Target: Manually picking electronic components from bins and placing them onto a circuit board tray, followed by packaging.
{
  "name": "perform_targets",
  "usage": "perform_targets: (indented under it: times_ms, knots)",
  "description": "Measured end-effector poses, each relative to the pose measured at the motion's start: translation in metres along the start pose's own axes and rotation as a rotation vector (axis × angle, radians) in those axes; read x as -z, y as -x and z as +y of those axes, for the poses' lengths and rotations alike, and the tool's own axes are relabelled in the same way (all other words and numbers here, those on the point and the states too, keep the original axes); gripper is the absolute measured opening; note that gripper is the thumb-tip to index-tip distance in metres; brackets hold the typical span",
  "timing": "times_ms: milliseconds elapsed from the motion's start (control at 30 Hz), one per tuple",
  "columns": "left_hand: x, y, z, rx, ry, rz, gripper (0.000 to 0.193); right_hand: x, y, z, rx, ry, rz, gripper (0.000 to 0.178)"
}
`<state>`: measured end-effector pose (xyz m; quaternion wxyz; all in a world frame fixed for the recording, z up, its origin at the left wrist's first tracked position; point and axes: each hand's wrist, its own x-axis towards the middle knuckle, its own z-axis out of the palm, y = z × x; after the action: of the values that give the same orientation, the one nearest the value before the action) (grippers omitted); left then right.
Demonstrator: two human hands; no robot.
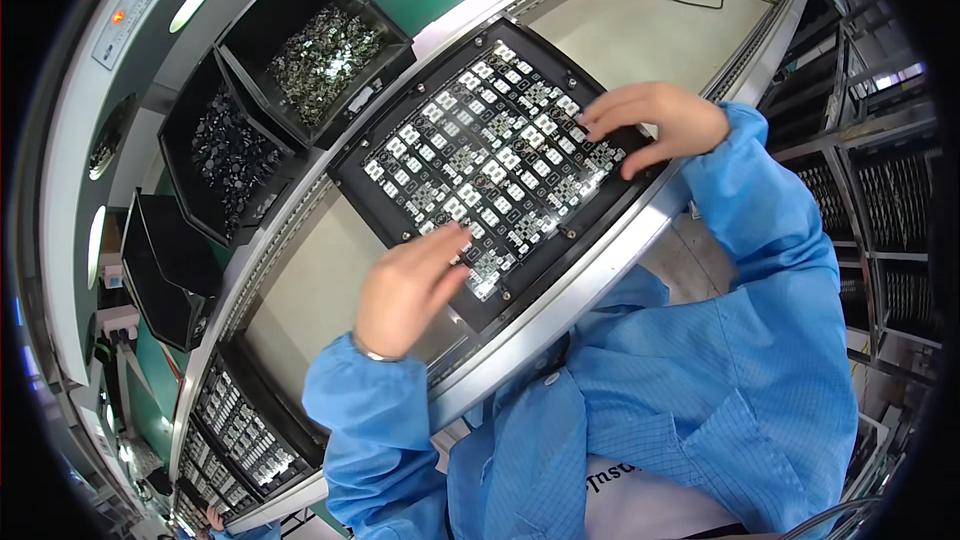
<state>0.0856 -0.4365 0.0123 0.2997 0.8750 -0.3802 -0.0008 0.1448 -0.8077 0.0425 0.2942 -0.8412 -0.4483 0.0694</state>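
A black tray (365,192) bearing rows of small circuit boards (492,162) lies on a conveyor (300,275), just beside black bins (262,20), two of which hold small parts (322,58). The right hand (660,123) reaches over the tray's right corner, thumb and fingers parted. The left hand (408,290) hovers at the lower left edge of the boards, its bent fingers blurred, and whether they pinch anything cannot be told.
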Motion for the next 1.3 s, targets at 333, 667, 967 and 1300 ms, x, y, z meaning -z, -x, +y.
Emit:
perform_targets:
  times_ms: [333,667,967,1300]
  knots:
    - [0.012,-0.024,-0.07,0.364,-0.322,0.411,0.037,-0.005,0.021,0.011,-0.078,-0.015,-0.117,0.035]
    - [-0.004,-0.037,-0.09,0.56,-0.186,0.332,0.046,0.014,-0.026,-0.019,-0.264,0.122,-0.228,0.023]
    - [-0.006,-0.038,-0.086,0.511,-0.244,0.341,0.031,-0.069,-0.176,0.002,0.05,0.788,0.257,0.036]
    - [-0.002,-0.031,-0.086,0.501,-0.262,0.39,0.031,-0.052,-0.183,0.027,0.382,0.811,0.189,0.019]
